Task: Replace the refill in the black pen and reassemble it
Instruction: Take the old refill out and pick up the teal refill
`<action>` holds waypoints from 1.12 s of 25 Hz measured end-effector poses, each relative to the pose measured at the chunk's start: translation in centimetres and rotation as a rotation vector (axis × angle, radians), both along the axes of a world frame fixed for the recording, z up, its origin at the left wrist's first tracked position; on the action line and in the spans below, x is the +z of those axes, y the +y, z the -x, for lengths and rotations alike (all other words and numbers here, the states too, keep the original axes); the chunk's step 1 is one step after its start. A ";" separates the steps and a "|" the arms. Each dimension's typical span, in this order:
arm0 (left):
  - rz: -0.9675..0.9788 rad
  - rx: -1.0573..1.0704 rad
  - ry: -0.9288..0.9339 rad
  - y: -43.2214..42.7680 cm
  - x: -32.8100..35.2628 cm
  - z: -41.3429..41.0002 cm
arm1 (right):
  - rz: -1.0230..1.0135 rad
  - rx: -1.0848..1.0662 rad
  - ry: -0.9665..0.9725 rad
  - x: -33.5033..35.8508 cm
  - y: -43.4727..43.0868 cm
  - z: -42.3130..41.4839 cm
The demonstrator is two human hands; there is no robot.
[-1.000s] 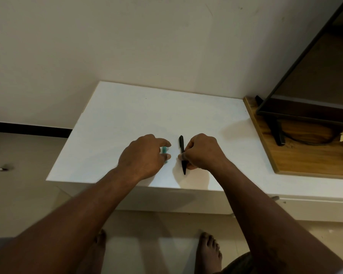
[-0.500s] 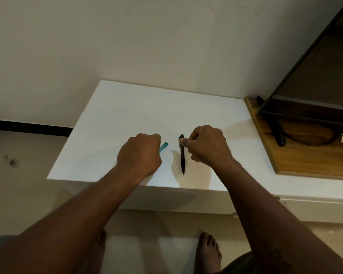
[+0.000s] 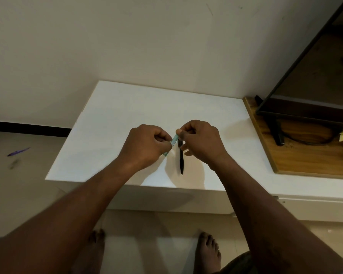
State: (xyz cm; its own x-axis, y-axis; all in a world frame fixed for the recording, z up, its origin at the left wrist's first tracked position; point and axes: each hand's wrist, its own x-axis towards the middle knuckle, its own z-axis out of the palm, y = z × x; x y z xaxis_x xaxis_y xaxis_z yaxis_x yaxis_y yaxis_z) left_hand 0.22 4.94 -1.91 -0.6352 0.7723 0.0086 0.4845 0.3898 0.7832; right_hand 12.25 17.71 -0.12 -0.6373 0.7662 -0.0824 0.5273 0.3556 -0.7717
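I am looking down at both hands working over the white table [image 3: 111, 119]. The left hand [image 3: 147, 149] is gripping a slim teal tube [image 3: 174, 142], its fingers curling around the lower part while the tube is slanting up and to the right. The right hand [image 3: 203, 143] is pinching the tube's upper end between thumb and forefinger, with the other fingers curling loosely underneath. So both hands are grasping the same teal tube, holding it just above the table.

The black pen [image 3: 181, 161] is lying flat on the table just below the right hand, running nearly straight toward me with its tip pointing at the near edge. Its far end is disappearing behind the right hand's fingers, and I cannot tell whether they are touching it.

To the right, a wooden board [image 3: 297, 161] is sitting against the table and carrying a dark screen [image 3: 315, 66] on its stand. A purple pen [image 3: 18, 152] is lying on the floor [image 3: 18, 184] well off to the left. The person's bare feet [image 3: 208, 252] are showing below the table's near edge.
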 end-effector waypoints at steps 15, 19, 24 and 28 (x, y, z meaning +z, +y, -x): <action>0.008 -0.009 -0.057 0.0 -0.1 0.0 | 0.393 -0.196 0.386 1.4 1.1 -0.4; -0.053 0.028 -0.078 0.0 -0.1 0.3 | 0.883 -0.287 0.661 2.3 1.8 -1.3; -0.100 0.019 -0.154 0.1 -0.2 0.3 | 1.144 -0.351 0.842 2.6 1.7 -1.2; -0.140 -0.001 0.054 -0.1 0.1 0.2 | 0.888 -0.273 0.448 1.9 1.7 -0.9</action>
